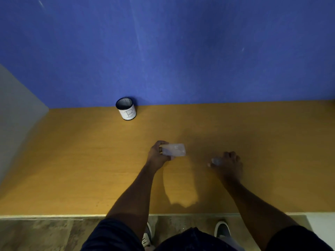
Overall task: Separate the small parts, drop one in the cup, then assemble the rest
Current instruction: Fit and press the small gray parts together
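Observation:
My left hand (157, 154) grips a pale, translucent rectangular piece (174, 149) by its left end, just above the middle of the wooden table (81, 160). To the right, my right hand (228, 163) is closed around a small pale part (216, 161) that pokes out between the fingers; the part is blurred. The two hands are apart, with a gap of bare table between them. A black mesh cup (126, 108) with a white label marked "B" stands upright at the back left of the table, against the wall, well away from both hands.
A blue wall (181, 51) rises directly behind the table. A grey panel (16, 109) closes off the left side. The table's front edge (54, 216) runs across the bottom, with floor and my shoes below it.

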A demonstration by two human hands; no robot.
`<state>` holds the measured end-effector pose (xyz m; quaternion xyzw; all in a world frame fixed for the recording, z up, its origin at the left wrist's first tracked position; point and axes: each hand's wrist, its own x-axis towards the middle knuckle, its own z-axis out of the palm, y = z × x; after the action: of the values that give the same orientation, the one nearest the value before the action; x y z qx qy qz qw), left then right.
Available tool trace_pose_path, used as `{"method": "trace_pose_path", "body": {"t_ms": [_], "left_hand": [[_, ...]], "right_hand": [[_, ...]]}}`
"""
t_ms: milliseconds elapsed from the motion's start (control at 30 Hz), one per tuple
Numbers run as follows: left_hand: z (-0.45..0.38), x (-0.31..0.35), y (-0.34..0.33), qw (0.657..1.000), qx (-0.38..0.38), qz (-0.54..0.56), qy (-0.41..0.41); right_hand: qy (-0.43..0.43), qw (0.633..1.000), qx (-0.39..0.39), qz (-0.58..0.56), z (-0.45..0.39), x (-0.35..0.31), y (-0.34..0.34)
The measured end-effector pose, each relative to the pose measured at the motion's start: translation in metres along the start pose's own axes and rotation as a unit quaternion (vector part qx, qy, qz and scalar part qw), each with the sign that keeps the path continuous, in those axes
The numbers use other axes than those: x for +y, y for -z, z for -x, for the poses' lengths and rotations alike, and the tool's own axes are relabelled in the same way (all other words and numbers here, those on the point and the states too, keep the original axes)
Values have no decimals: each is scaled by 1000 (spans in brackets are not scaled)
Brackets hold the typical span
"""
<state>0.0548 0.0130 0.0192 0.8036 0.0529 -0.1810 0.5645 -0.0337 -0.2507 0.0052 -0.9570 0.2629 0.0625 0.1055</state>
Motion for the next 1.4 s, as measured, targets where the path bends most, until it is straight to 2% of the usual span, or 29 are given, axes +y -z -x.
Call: {"method": "trace_pose_path", "body": {"t_ms": [67,233,467,533,600,667,800,900,1400], "left_hand": [[3,0,1,1000,-6,3,3],[10,0,4,1000,-13,21,8],[19,-2,7,998,-24,46,29],[22,-1,8,998,-29,51,39],[24,0,8,997,-37,47,43],[25,1,7,997,-42,41,43],[23,6,4,996,-55,44,51],[24,10,2,995,-66,50,60],[25,17,-4,989,-101,84,70]], "right_hand": [[6,999,-28,15,7,9,-6],[13,998,-42,-34,10,15,-11],[33,997,-27,-66,8,13,-6],[61,987,-18,-148,7,3,0],[111,959,-30,-260,8,-15,10],[174,932,-37,-317,7,-37,18],[280,915,-88,-276,-1,-71,26],[324,909,-94,-245,-7,-85,23],[373,903,-114,-180,-15,-90,22]]}}
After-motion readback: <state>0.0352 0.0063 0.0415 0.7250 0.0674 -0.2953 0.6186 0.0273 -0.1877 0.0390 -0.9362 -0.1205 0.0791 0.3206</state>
